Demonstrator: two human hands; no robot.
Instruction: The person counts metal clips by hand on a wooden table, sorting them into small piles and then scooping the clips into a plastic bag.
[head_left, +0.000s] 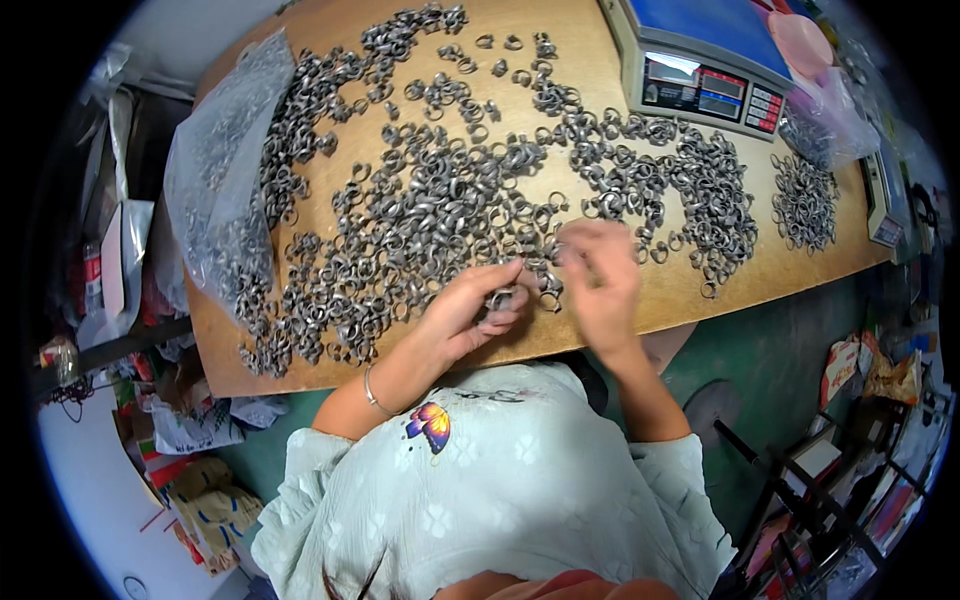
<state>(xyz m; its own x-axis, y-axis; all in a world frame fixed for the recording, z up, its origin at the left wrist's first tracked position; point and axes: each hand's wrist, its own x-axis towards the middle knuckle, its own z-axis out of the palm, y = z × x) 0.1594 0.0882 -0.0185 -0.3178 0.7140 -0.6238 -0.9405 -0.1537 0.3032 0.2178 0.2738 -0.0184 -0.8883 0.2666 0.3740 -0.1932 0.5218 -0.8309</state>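
Observation:
Many grey metal rings [430, 205] lie in loose heaps across the wooden table [770, 270]. Near the front edge, my left hand [478, 308] is closed, its fingers curled round a few of these rings [498, 298]. My right hand [604, 278] is just to its right, raised over the edge of the heap, its fingers bent and smeared by motion. Whether it holds a ring is unclear. Between the two hands, several rings [546, 285] rest on the table.
A clear plastic bag [215, 165] with rings inside lies at the left edge. At the back right stands a blue-topped digital scale [705, 85]. Separate ring piles [805, 205] lie to the right, near a second device [884, 205]. A dark metal rack [810, 500] stands lower right.

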